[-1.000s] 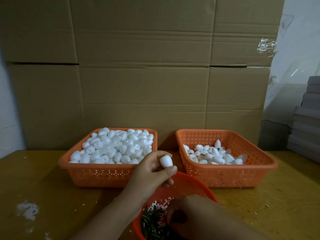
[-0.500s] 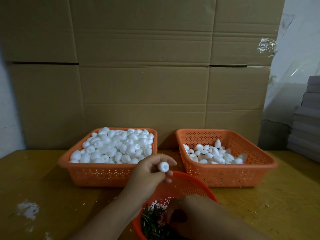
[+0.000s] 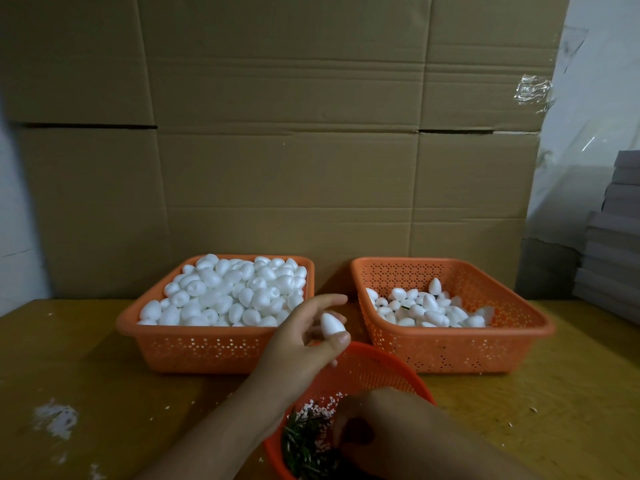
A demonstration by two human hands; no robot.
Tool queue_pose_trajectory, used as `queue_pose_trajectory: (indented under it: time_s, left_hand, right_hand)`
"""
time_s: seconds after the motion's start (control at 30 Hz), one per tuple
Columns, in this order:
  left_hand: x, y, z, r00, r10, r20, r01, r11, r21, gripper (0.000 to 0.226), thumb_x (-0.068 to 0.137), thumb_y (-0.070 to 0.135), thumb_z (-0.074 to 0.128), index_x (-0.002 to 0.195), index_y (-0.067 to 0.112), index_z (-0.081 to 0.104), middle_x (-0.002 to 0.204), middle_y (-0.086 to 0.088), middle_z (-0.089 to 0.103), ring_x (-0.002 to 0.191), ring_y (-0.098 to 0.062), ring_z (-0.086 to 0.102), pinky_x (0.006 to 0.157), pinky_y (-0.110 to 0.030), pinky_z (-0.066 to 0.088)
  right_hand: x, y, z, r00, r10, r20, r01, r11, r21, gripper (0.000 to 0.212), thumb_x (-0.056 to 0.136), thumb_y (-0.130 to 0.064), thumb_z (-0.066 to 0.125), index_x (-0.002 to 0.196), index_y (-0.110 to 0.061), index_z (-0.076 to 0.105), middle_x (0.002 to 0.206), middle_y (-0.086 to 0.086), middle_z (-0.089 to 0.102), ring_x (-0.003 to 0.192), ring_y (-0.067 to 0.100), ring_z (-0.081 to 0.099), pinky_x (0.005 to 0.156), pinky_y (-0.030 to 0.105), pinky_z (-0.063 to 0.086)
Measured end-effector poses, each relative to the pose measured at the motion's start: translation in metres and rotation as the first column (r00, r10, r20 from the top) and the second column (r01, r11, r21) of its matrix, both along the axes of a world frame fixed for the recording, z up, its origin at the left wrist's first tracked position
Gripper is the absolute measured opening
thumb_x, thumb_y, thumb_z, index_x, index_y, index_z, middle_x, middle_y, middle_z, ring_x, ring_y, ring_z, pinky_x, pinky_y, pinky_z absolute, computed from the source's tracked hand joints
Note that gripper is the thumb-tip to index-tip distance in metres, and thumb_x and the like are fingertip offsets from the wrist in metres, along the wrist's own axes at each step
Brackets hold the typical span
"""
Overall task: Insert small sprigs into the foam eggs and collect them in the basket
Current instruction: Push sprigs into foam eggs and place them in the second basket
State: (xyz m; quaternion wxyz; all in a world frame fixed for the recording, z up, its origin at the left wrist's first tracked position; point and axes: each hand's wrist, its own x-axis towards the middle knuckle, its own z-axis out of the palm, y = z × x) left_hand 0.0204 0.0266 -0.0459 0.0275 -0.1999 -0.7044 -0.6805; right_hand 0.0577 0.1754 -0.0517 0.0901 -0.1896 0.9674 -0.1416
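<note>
the left hand (image 3: 304, 337) is raised above the table and pinches a single white foam egg (image 3: 331, 326) between thumb and fingers, narrow end up, with the index finger stretched out above it; the egg sits in the gap between the two rectangular baskets, just above the far rim of the round orange perforated plastic basket (image 3: 367, 372) nearest the person. the right hand (image 3: 377, 427) reaches down into that round basket, its fingers curled toward the pile of dark green sprigs (image 3: 304, 441) and white crumbs (image 3: 322, 407) inside, but whether it grips a sprig cannot be told from this view. behind and to the left stands a rectangular orange perforated plastic basket (image 3: 194, 348) heaped to the rim with plain white foam eggs (image 3: 228, 292). to the right, a matching rectangular orange basket (image 3: 460, 351) holds a shallow layer of white foam eggs (image 3: 426, 310) covering only part of its floor. all three baskets rest on a yellowish wooden table (image 3: 104, 393), which carries a white powdery smear (image 3: 55, 417) near its left front and scattered white specks. a wall of flattened brown cardboard (image 3: 311, 133) stands behind the table, with a scrap of clear tape (image 3: 533, 88) at its right edge, and a stack of grey flat boxes (image 3: 613, 237) rises at the far right.
</note>
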Motion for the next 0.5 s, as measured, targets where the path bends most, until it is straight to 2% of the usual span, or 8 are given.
queue_pose_trajectory:
  time_s: [0.1,0.2,0.3,0.37,0.43,0.5]
  left_hand:
    - [-0.0017,0.0006,-0.0018,0.999,0.007,0.042,-0.009,1.000,0.030,0.046,0.083,0.007,0.074,0.117,0.034,0.059,0.101,0.005,0.070,0.092,-0.007,0.064,0.076,-0.024,0.052]
    - [-0.0021,0.0006,-0.0026,0.998,0.055,0.029,-0.055,0.998,-0.007,0.036,0.080,0.010,0.078,0.107,0.030,0.064,0.100,0.007,0.072,0.100,-0.008,0.066,0.086,-0.027,0.053]
    - [-0.0019,0.0002,-0.0021,0.997,0.067,-0.030,-0.067,0.998,-0.012,0.025,0.079,0.011,0.079,0.096,0.028,0.070,0.098,0.009,0.072,0.096,-0.005,0.066,0.078,-0.019,0.053]
    - [-0.0014,0.0002,-0.0012,0.996,0.063,-0.067,-0.065,0.998,-0.018,0.026,0.080,0.012,0.078,0.096,0.033,0.073,0.098,0.013,0.072,0.095,-0.002,0.066,0.076,-0.017,0.052]
    - [-0.0010,-0.0004,-0.0007,0.995,0.051,-0.087,-0.052,0.998,-0.017,0.030,0.083,0.013,0.075,0.101,0.037,0.074,0.101,0.016,0.072,0.094,-0.002,0.066,0.074,-0.020,0.053]
    - [-0.0009,-0.0010,-0.0012,0.996,0.035,-0.087,-0.035,0.999,0.009,0.034,0.086,0.011,0.072,0.106,0.039,0.074,0.103,0.013,0.072,0.090,-0.006,0.068,0.072,-0.022,0.054]
  right_hand:
    - [-0.0013,0.0011,-0.0030,1.000,-0.014,-0.014,0.014,1.000,-0.006,0.026,0.084,-0.041,0.062,0.094,-0.062,0.052,0.105,-0.023,0.067,0.075,-0.009,0.054,0.065,0.005,0.033]
    - [-0.0025,0.0009,-0.0041,1.000,-0.028,0.010,0.028,1.000,-0.004,0.027,0.085,-0.040,0.062,0.095,-0.062,0.050,0.107,-0.022,0.067,0.083,-0.004,0.058,0.073,0.010,0.038]
    - [-0.0040,-0.0020,-0.0015,0.999,-0.020,0.051,0.020,1.000,0.006,0.027,0.088,-0.036,0.061,0.108,-0.053,0.057,0.115,-0.017,0.067,0.103,0.009,0.063,0.089,0.023,0.047]
    - [-0.0019,-0.0016,0.0019,0.998,-0.018,0.054,0.018,1.000,-0.005,0.026,0.089,-0.035,0.060,0.113,-0.044,0.061,0.118,-0.013,0.066,0.107,0.013,0.063,0.097,0.030,0.048]
    - [0.0003,-0.0013,0.0037,0.999,-0.006,0.046,0.007,1.000,-0.009,0.024,0.091,-0.033,0.059,0.114,-0.038,0.064,0.119,-0.010,0.067,0.108,0.013,0.063,0.098,0.031,0.048]
    - [0.0047,0.0007,0.0026,1.000,0.000,0.024,0.000,1.000,-0.020,0.022,0.091,-0.033,0.059,0.112,-0.039,0.065,0.116,-0.012,0.068,0.106,0.009,0.063,0.096,0.025,0.048]
